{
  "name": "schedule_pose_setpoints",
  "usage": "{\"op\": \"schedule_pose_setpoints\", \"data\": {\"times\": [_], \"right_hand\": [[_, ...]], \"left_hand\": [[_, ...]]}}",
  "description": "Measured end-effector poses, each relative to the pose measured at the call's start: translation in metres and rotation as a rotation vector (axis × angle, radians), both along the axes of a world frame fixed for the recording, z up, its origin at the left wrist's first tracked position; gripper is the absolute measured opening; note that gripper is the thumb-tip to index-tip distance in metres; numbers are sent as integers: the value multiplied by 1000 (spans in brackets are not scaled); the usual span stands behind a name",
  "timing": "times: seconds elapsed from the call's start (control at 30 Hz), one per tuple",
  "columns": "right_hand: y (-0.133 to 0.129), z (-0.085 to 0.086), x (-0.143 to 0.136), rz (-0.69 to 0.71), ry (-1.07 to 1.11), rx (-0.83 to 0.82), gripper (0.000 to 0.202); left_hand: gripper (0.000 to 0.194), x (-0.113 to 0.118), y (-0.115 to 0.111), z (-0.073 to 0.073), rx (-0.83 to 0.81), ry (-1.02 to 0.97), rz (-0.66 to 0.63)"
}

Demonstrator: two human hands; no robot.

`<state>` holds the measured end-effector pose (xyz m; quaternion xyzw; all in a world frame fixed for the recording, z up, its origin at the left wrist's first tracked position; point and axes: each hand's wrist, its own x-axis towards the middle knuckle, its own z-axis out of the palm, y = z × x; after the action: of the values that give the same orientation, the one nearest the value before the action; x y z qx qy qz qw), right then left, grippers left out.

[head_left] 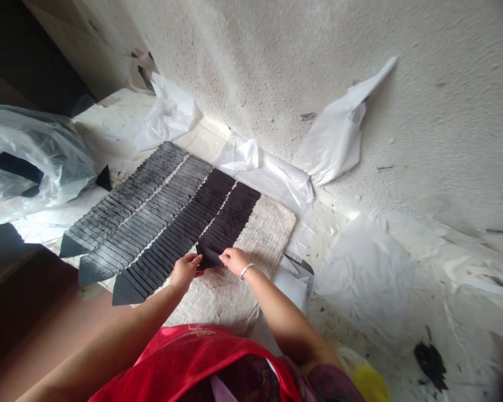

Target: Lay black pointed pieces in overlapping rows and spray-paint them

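Observation:
A flat black piece (pixel 210 257) is pinched at its two sides between my hands, at the near end of the rightmost row (pixel 238 209) of overlapping black pieces. My left hand (pixel 187 270) has its fingers closed on the left edge. On the right edge, my right hand (pixel 235 261) closes with thumb and finger; a pale bracelet circles that wrist. Left of this lie another black row (pixel 180 231) and two greyer, dusty-looking rows (pixel 146 215), all overlapped like shingles. The rows rest on a coarse beige cloth-covered board (pixel 272 226). What the pieces are made of I cannot tell.
A clear plastic bag (pixel 33 156) with black material inside stands at the left. White crumpled sheets (pixel 167 111) lie along the rough wall (pixel 276 67). One white sheet (pixel 339 137) leans on the wall. Black scraps (pixel 430 363) lie at the lower right.

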<state>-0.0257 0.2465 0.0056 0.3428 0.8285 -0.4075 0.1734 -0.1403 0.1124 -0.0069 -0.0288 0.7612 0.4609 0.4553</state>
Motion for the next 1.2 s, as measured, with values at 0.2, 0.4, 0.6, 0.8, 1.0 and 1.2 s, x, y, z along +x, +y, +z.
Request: {"op": "schedule_pose_setpoints", "data": {"times": [0.2, 0.4, 0.6, 0.8, 1.0, 1.2], "right_hand": [[-7, -4, -13, 94, -40, 311, 27], [-12, -11, -16, 119, -86, 372, 25], [-12, -14, -17, 132, -105, 373, 25], [-13, -11, -19, 142, -99, 361, 24], [-13, -11, -21, 141, -125, 344, 22], [-11, -4, -26, 144, -189, 358, 24]], "left_hand": [[22, -10, 4, -10, -126, 124, -100], [26, -16, 4, -11, -198, 238, -196], [31, -17, 4, -11, -265, 347, -317], [30, -17, 4, -13, -282, 379, -340], [31, -18, 5, -14, -327, 438, -399], [31, -22, 3, -11, -410, 558, -542]]}}
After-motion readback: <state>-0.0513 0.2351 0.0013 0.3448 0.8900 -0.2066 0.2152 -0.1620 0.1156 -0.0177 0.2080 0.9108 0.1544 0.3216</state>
